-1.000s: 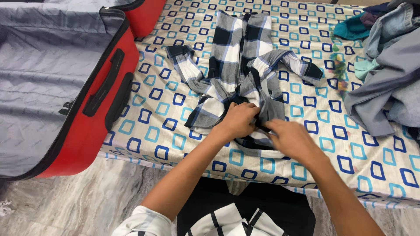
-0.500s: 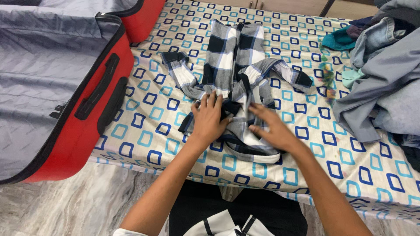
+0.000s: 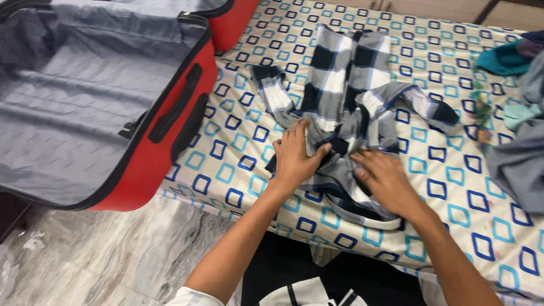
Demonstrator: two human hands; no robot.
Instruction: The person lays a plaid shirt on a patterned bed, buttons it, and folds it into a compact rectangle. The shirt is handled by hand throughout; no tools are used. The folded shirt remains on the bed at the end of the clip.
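Open red suitcase [image 3: 164, 136] blocks left; clothes pile [image 3: 518, 153] crowds right; patterned bedsheet [image 3: 238, 141] between suitcase and plaid shirt [image 3: 340, 85] passable.

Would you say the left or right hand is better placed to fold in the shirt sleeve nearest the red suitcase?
Probably the left hand: it rests beside that sleeve.

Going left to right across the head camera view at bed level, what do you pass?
Open red hard-shell suitcase with grey lining → left hand → crumpled grey, white and navy checked shirt → right hand → heap of grey and teal clothes, all on the square-patterned bedsheet.
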